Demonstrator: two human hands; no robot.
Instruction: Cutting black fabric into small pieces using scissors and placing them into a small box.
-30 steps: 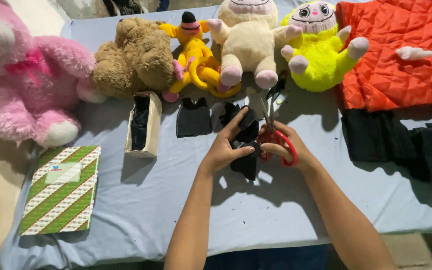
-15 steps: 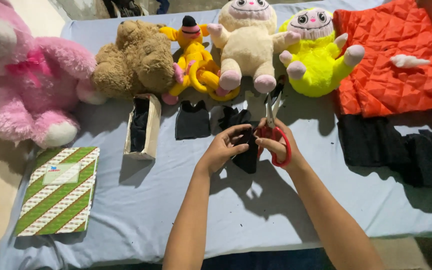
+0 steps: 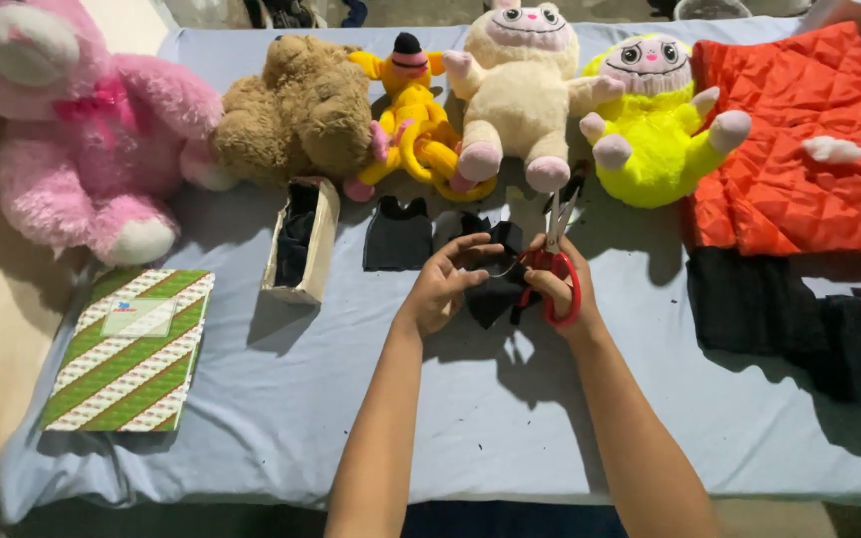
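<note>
My right hand [image 3: 553,288] grips red-handled scissors [image 3: 556,261] with the blades pointing away from me, toward the cream plush toy [image 3: 522,88]. My left hand [image 3: 442,286] pinches a small piece of black fabric [image 3: 495,282] held just above the light blue table cover [image 3: 281,399]. The two hands are close together, with the fabric between them. Another cut black fabric piece [image 3: 398,234] lies flat just left of my left hand.
A pink plush bear [image 3: 82,130], brown bear [image 3: 296,110], yellow-orange toy [image 3: 416,115] and yellow-green toy [image 3: 655,120] line the far side. A narrow box of black cloth [image 3: 301,239], a green striped book [image 3: 132,349], an orange quilted cloth [image 3: 809,139] and dark cloth [image 3: 799,319] surround the hands.
My left hand has gone from resting flat on the black fabric to pinching it, fingers curled. The scissors stay in my right hand, shifted slightly toward me.
</note>
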